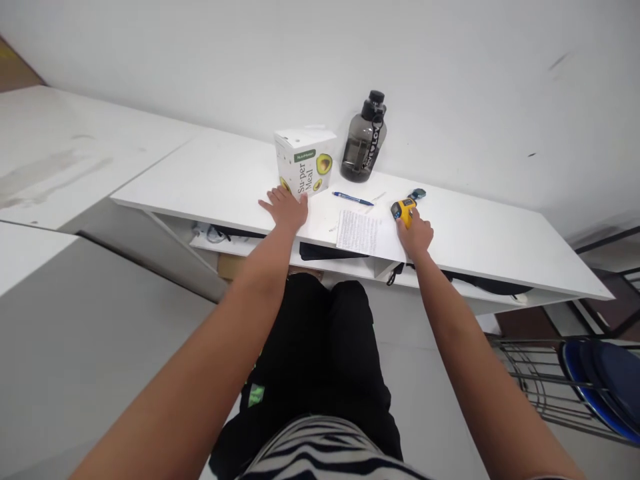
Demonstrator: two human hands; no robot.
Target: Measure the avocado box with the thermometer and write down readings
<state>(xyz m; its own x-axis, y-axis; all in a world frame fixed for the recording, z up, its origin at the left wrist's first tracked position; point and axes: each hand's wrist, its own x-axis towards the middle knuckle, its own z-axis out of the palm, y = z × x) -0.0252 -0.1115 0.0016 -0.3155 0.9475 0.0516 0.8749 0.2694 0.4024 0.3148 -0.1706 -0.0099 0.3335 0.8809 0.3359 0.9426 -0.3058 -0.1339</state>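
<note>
A white meal box [313, 170] printed with avocados stands upright on the white desk [480, 227]. My left hand [287, 208] is at its lower front corner, fingers spread and thumb near the front face; whether it presses on the box is hard to tell. In my right hand [417, 235] is a yellow gun-shaped infrared thermometer [403, 211], its small screen facing me. The hand is closed around its handle, over the right edge of a paper sheet [357, 230] with handwriting. A blue pen [353, 199] lies between box and thermometer.
A grey jug bottle [364, 140] with a black lid stands near the wall. A small dark teal item [417, 193] lies beyond the thermometer. Below the desktop, a shelf [345, 267] holds dark objects. A wire rack [545, 393] with blue round items stands at lower right.
</note>
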